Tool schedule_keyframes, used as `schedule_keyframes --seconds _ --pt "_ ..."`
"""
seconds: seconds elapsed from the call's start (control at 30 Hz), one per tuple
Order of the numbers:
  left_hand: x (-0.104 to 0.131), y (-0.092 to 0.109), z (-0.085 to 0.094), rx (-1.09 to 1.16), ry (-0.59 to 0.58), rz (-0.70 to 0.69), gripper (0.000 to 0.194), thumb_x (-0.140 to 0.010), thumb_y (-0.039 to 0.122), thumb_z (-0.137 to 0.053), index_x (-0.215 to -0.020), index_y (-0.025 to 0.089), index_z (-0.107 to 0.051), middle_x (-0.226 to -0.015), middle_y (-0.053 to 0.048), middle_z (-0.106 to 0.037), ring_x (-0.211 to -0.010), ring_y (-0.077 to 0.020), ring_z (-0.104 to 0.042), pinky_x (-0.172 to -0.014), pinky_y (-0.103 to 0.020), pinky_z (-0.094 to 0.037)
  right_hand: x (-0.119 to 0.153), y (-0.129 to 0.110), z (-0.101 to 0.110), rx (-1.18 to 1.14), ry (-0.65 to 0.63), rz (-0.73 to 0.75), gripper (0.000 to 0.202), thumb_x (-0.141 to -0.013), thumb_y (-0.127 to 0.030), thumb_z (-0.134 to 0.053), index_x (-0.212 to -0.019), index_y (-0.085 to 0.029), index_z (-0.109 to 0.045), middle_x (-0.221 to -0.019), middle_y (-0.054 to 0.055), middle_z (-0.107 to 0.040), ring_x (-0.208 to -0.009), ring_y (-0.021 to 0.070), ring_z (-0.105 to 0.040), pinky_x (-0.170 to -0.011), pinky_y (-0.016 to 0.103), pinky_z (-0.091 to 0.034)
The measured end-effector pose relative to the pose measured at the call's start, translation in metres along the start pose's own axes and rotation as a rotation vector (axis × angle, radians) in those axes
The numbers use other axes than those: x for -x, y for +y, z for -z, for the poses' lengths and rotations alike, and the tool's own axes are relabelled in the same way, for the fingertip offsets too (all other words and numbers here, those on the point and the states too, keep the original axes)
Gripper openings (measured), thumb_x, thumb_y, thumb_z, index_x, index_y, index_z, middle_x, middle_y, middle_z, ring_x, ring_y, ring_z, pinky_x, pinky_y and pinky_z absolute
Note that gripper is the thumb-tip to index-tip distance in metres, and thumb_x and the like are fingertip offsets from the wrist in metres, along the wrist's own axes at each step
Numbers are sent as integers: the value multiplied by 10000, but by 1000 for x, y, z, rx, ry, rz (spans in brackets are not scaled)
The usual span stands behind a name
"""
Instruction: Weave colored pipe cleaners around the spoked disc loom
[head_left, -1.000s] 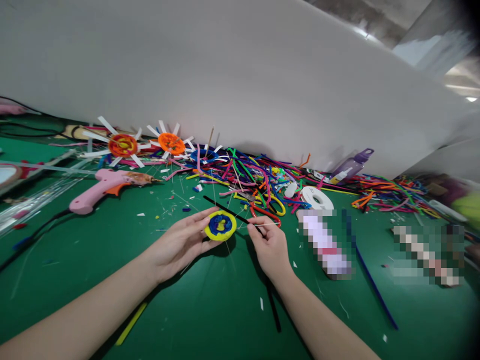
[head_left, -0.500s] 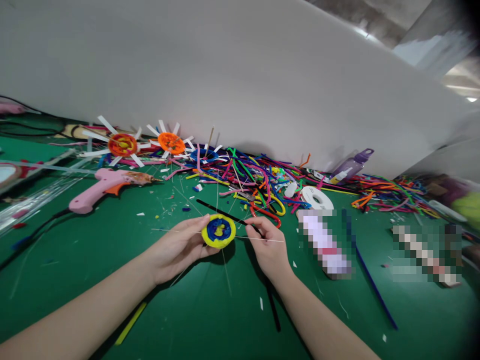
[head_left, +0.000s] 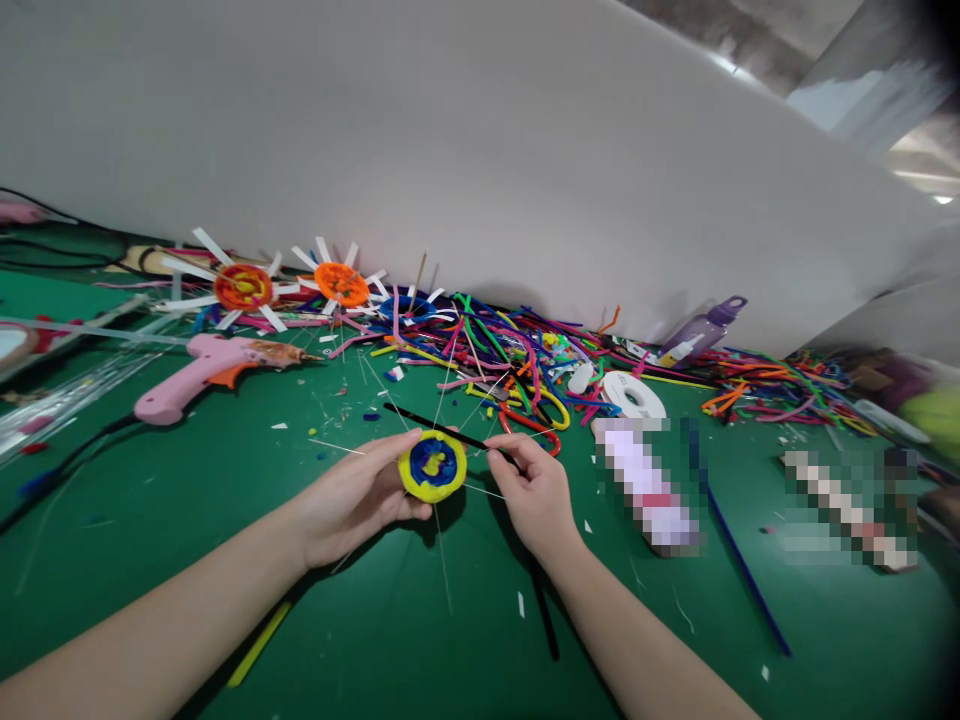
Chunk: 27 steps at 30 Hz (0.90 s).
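My left hand (head_left: 360, 490) grips the edge of a small round disc (head_left: 433, 466) with a yellow rim and a blue and yellow middle. Thin pale spokes stick out all round the disc. In my right hand (head_left: 536, 495), thumb and fingers pinch a black pipe cleaner (head_left: 431, 422). Its free end reaches left, passing behind the disc's upper edge; whether the two touch, I cannot tell. Another black length (head_left: 546, 610) shows below my right hand, and its link to the pinched one is hidden.
A pink glue gun (head_left: 217, 370) lies at left. Along the wall spreads a heap of coloured pipe cleaners (head_left: 495, 340) with orange discs (head_left: 341, 284) bearing white strips. Red-and-yellow-handled scissors (head_left: 536, 428), a white ribbon spool (head_left: 634, 398), a purple bottle (head_left: 701, 332) and a blue pipe cleaner (head_left: 746, 570) lie rightward.
The disc has turned slightly, so its spokes point at new angles, and has shifted a little left. The black pipe cleaner moved slightly left and down with my right hand.
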<state>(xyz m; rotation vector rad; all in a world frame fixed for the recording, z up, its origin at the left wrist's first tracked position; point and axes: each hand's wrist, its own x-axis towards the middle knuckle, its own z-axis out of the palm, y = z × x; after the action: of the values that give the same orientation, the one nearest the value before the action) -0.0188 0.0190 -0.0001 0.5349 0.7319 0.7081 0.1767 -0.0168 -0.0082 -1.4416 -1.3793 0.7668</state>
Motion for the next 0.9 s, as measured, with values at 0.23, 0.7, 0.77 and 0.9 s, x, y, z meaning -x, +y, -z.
schedule_keyframes --seconds 0.23,0.7,0.77,0.9 --pt "1 -1 -1 -7 10 -31 196 -899 211 -607 -1033 160 -740 -911 -99 -734 -722 -178 -669 -532 -249 -569 0 0 -1 -2 -18 6 199 -815 -334 -579 -848 -169 -684 -635 -13 -530 -484 79 -298 -441 222 -257" --pt "2 1 -6 -1 -1 -105 288 -945 201 -529 -1210 193 -642 -1111 -115 -696 -812 -190 -675 -567 -270 -580 1 1 0 -32 -28 -20 206 -817 -353 -585 -876 -179 -678 -616 -20 -520 -520 100 -357 -481 226 -306" --pt "2 2 -7 -21 5 -115 296 -932 180 -547 -1218 209 -618 -1201 -110 -668 -846 -195 -680 -561 -267 -581 1 2 0 -36 -28 -28 196 -819 -346 -587 -875 -181 -676 -608 -25 -507 -525 102 -353 -487 226 -307" --pt "3 3 -7 -54 -19 -148 317 -935 170 -543 -1240 254 -550 -1300 -102 -624 -880 -192 -684 -548 -245 -569 1 4 0 -65 -44 -35 193 -826 -347 -586 -895 -185 -666 -663 -9 -546 -565 113 -393 -516 230 -337"
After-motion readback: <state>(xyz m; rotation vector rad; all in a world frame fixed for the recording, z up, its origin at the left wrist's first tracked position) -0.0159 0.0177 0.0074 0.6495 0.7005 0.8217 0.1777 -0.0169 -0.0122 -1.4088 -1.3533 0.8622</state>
